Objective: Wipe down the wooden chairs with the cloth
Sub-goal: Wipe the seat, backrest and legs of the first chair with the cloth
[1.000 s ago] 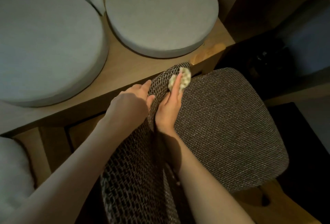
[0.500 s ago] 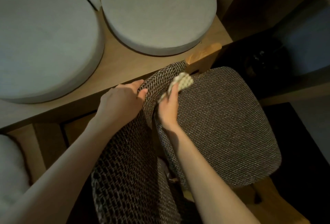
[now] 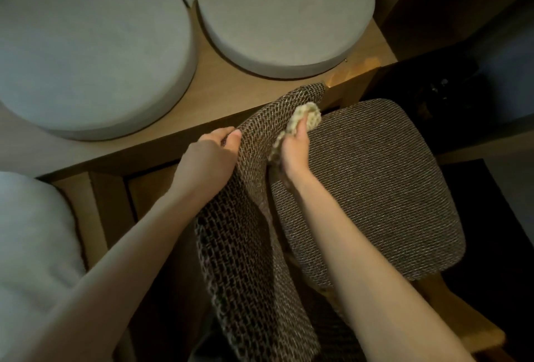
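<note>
At the chair back [image 3: 254,202], left hand [image 3: 209,156] tight on its edge, right hand [image 3: 294,148] tight round the cloth [image 3: 307,116].

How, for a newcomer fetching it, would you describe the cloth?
Find the dark brown woven chair beside the wooden table. At its backrest's top, the right hand grips a small cream knobbly cloth, the only pale bunched thing there.

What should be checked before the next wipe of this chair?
1. Grip: right hand grips cloth: ok.
2. Brace: left hand holds back by its edge: ok.
3. Contact: cloth against back, near its top: ok.
4. Wood: cloth on wood post: not ok; the post lies beyond it, untouched.
5. Cloth clean: cannot tell; the light is dim.
</note>
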### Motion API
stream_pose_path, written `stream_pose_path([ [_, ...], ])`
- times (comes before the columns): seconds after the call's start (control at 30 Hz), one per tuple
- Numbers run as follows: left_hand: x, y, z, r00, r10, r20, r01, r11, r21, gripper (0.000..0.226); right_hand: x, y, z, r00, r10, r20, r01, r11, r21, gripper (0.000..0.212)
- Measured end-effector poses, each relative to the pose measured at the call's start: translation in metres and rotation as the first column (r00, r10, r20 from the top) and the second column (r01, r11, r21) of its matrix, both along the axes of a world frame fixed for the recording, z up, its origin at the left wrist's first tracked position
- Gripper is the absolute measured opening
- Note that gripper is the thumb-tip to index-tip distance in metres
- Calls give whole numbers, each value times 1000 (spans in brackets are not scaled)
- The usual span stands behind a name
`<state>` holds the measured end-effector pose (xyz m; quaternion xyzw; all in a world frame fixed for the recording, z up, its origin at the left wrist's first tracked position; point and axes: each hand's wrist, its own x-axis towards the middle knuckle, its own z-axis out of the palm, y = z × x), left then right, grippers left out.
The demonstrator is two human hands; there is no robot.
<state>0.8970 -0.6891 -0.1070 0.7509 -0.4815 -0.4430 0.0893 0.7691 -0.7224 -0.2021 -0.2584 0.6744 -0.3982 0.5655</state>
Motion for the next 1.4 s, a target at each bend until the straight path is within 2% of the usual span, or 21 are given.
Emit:
stream_pose_path([
  [0.1,-2,34,9,991,95,-98,-108,984,-142,44,26,30,14,997,78,-17,-78,997,-21,61],
  [0.2,-2,58,11,949,203,-242,-253,947,-196,46,23,93,36,959,282,16,-279,954,-106,51],
  [0.23,-3,62,12,930,233,-283,-292,938,-187,46,17,113,43,927,375,-19,-373,915,-154,45],
  [0.27,-3,65,12,913,255,-317,-321,931,-175,46,11,132,50,890,441,-117,-456,864,-215,40],
  [0.33,-6,70,15,891,283,-355,-357,920,-162,47,-4,167,55,858,471,-206,-513,810,-284,39],
  [0.4,-8,76,17,891,288,-350,-366,912,-183,48,-16,188,45,866,495,-69,-495,830,-259,44],
  [0.47,-11,81,17,914,274,-299,-349,907,-235,50,-23,192,15,825,542,-162,-563,813,-148,44],
  [0.5,-12,83,17,932,264,-249,-328,906,-266,50,-26,189,1,812,552,-191,-571,818,-63,44],
  [0.57,-13,88,16,961,241,-134,-273,903,-331,51,-27,175,-20,856,507,-98,-492,858,148,43],
  [0.63,-16,92,15,974,220,-45,-220,896,-386,53,-22,158,-29,900,436,1,-424,874,238,38],
  [0.73,-17,96,15,981,197,-2,-178,882,-436,56,-5,145,0,916,400,-18,-395,910,124,36],
  [0.83,-17,96,15,982,189,-3,-174,899,-403,58,1,157,52,900,429,-77,-434,899,-58,45],
  [0.9,-18,103,14,982,187,-18,-178,897,-406,57,-2,179,69,883,456,-108,-466,878,-108,48],
  [0.97,-22,114,14,973,215,-86,-231,879,-417,57,-12,202,65,852,487,-193,-505,861,-58,46],
  [1.1,-33,140,11,932,308,-192,-362,840,-404,60,-57,231,41,733,632,-252,-552,769,321,33],
  [1.13,-35,147,11,928,313,-201,-370,837,-403,62,-65,234,40,721,645,-253,-546,754,366,29],
  [1.2,-38,157,10,928,303,-218,-368,834,-410,64,-64,233,49,762,619,-190,-530,765,366,30],
  [1.3,-40,164,11,927,291,-237,-369,823,-432,64,-38,218,73,770,620,-153,-550,766,334,37],
  [1.4,-41,164,12,924,310,-223,-379,816,-437,63,-23,213,98,844,520,-131,-483,844,233,47],
])
